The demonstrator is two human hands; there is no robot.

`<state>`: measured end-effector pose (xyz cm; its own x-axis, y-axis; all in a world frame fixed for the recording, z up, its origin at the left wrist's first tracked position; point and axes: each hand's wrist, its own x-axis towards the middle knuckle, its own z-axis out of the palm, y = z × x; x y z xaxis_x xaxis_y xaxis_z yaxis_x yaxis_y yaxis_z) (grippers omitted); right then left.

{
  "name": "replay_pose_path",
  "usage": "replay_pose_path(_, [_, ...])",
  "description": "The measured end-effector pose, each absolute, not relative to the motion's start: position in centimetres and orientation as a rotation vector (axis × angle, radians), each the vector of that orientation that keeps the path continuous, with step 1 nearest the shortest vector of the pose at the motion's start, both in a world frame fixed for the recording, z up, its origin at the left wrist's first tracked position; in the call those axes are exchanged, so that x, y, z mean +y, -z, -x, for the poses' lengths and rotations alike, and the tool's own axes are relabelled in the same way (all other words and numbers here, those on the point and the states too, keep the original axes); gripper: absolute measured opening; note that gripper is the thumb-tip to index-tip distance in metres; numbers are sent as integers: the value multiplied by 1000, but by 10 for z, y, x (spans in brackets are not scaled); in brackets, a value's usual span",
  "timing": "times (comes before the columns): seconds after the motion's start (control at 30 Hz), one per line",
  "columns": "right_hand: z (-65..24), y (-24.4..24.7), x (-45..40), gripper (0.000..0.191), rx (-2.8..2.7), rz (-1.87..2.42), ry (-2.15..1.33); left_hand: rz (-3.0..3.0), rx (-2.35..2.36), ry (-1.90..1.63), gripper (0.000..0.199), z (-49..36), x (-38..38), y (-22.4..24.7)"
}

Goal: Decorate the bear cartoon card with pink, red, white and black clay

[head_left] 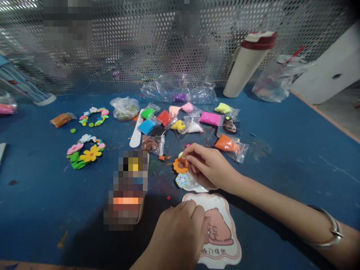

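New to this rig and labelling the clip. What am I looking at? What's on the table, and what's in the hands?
There's no machine here: one head-worn camera looks forward and down at a person's own bare hands. The right hand, wearing a metal bangle, has its fingertips at a small orange clay flower, next to a blue-and-white clay flower. Whether it's gripped is hard to tell. The left hand lies over the edge of a card printed with a pink bear. The blue table holds bagged modelling clay, such as a pink block, plus a white spatula and a clay flower wreath. A perforated metal screen stands behind.
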<state>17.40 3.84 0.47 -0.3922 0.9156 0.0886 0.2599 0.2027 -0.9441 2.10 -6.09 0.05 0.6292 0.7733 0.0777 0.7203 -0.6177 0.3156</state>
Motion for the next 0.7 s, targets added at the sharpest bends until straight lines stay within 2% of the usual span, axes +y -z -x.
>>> replay_pose_path(0.27, [-170, -5, 32, 8, -1379, 1039, -1451, -2572, 1220, -270, 17, -22, -62, -3])
replay_pose_path(0.7, [-165, 7, 30, 11, -1182, 993, -1650, -2548, 1219, -276, 16, -20, -61, -2])
